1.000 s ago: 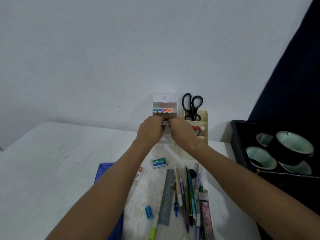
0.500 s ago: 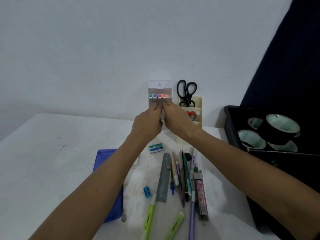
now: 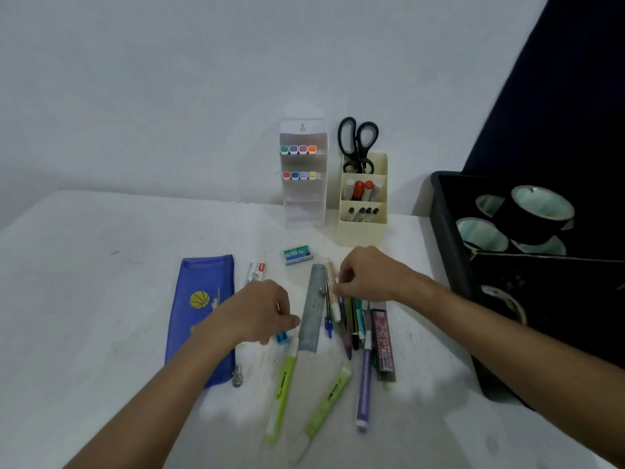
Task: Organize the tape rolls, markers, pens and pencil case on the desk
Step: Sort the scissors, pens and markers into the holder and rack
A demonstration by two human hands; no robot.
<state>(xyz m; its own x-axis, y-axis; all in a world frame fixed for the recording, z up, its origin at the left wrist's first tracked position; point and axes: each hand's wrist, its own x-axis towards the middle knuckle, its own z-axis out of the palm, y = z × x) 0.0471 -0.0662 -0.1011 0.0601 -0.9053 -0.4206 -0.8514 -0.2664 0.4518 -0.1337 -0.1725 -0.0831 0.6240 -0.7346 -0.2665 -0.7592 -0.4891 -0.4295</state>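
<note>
- We see the white desk (image 3: pixel 101 299), a black bin (image 3: pixel 449 265) of tape rolls (image 3: pixel 541 211) at its right edge.
- The blue pencil case (image 3: pixel 203 299) lies flat, left of the pens (image 3: pixel 351 326).
- Our left hand (image 3: pixel 260 313) hovers by the ruler (image 3: pixel 314 313), fingers loosely curled — holding nothing we can see.
- Our right hand (image 3: pixel 368 272) pinches a pale marker (image 3: pixel 333 292) in the pile.
- The clear marker box (image 3: pixel 304 198) stands at the wall.

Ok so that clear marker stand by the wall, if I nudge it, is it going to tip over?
Probably, if pushed high. The clear marker stand is tall and narrow on a small base, and its markers fill only the upper tiers, so it looks top-heavy. It seems thin, light plastic, so a low push would likely slide it across the desk.
</note>
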